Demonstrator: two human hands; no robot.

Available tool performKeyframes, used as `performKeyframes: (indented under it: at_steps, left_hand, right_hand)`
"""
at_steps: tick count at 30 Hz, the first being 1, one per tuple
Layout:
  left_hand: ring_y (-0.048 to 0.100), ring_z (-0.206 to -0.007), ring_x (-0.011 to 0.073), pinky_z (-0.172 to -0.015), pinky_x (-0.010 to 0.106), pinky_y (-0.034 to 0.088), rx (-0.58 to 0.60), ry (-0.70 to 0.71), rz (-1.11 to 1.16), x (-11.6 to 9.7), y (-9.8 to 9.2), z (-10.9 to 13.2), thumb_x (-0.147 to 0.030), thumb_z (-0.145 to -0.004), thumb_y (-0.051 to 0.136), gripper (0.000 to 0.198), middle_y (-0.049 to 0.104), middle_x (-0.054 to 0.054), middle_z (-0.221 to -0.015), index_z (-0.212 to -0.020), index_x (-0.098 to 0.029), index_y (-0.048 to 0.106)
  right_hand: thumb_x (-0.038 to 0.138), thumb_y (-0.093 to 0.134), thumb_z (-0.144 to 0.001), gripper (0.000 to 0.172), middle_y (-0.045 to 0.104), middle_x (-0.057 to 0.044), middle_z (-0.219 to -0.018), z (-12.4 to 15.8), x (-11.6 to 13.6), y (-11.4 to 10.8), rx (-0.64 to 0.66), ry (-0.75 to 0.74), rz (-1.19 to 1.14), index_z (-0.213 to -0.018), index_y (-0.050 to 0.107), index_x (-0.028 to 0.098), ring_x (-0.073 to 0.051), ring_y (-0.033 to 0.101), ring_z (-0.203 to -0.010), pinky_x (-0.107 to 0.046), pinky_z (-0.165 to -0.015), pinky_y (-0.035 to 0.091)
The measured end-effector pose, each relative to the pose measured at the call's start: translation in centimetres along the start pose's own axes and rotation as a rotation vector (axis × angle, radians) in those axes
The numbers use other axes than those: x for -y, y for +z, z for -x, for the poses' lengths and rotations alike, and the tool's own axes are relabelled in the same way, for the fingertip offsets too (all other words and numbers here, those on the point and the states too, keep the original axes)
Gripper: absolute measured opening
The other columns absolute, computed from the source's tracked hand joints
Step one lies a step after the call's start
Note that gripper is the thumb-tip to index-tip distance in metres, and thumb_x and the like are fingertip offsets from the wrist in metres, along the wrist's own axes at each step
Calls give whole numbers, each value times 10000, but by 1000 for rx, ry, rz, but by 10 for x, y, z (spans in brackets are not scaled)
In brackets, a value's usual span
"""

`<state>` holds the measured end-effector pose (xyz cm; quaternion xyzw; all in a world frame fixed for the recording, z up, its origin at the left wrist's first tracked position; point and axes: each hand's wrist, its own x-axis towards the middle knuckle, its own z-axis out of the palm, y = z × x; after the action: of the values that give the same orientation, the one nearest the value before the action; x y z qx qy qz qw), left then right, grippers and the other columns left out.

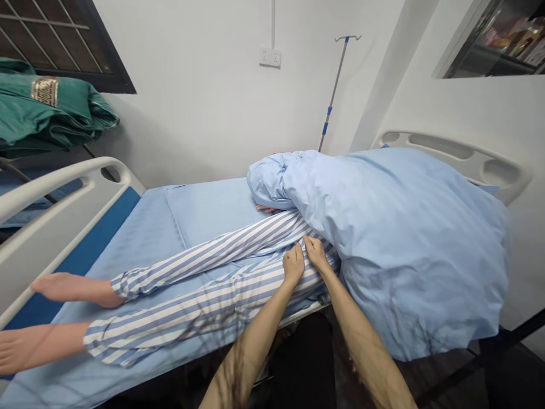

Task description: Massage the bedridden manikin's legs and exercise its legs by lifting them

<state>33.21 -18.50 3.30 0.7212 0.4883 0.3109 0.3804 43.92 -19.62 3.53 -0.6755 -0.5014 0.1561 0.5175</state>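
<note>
On the bed lies a figure, a person or a manikin, in blue-and-white striped trousers [204, 295]; both feet are bare. My left hand [293, 262] and my right hand [315, 252] meet over the upper part of the trousers, near the hips. Both are closed, fingertips pinched close together, and seem to grip the trouser cloth; any cord or fastening there is too small to make out. Just beyond my right hand, a light blue quilt [395, 227] covers the figure's upper body. Part of the figure's hand [266, 209] shows under the quilt's edge.
A blue sheet [208, 207] covers the mattress. Bed end boards stand at the left [106, 170] and the right [460, 150]. An IV pole [334, 94] rises behind the bed. Folded green cloth [51, 113] is piled at upper left. The quilt hangs over the near bed edge.
</note>
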Motion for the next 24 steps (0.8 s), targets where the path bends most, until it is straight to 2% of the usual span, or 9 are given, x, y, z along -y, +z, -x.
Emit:
performKeyframes:
  at_steps: [6, 10, 13, 17, 20, 24]
  left_hand:
    - [579, -689, 200, -733, 333, 395, -38, -55, 89, -18, -8, -1, -340, -1003, 218, 470, 637, 88, -664, -570, -243, 375]
    - [536, -647, 174, -705, 316, 409, -66, -16, 190, -46, -11, -10, -382, -1005, 189, 491, 587, 65, -635, -566, -239, 357]
    - [521, -637, 168, -688, 313, 401, -104, 4, 243, -57, -5, -18, -387, -1001, 206, 475, 571, 60, -630, -576, -238, 357]
    - [596, -711, 207, -708, 339, 385, -84, -19, 144, -42, 17, -19, -343, -997, 254, 471, 674, 119, -727, -609, -228, 496]
    - [660, -827, 249, -730, 356, 375, -24, 1, 9, -26, 31, -14, -322, -1001, 296, 468, 744, 176, -881, -736, -211, 666]
    - [686, -938, 292, -773, 383, 381, 57, 37, -102, -23, 32, -12, -295, -1031, 210, 561, 748, 239, -1044, -937, -166, 747]
  right_hand:
    - [606, 367, -865, 461, 371, 30, -550, -2, 5, -4, -12, 39, -47, -570, 334, 254, -122, 353, -592, -277, -586, 282]
    - [589, 366, -861, 442, 402, 18, -571, 0, 8, -6, -2, 60, -91, -577, 351, 250, -132, 380, -620, -275, -615, 323]
    - [601, 351, -859, 440, 443, 9, -588, 0, 9, -7, -16, 77, -150, -598, 382, 248, -146, 400, -648, -278, -636, 360]
    - [593, 386, -839, 415, 459, 8, -583, 1, 5, -8, -97, 138, -167, -598, 386, 256, -151, 400, -657, -286, -649, 375]
    - [566, 410, -841, 395, 479, 7, -585, 0, 3, -10, -123, 186, -174, -601, 385, 254, -151, 398, -662, -289, -666, 387]
    - [544, 431, -848, 395, 468, 5, -574, -1, 6, -12, -92, 208, -170, -591, 412, 245, -158, 413, -670, -296, -672, 396]
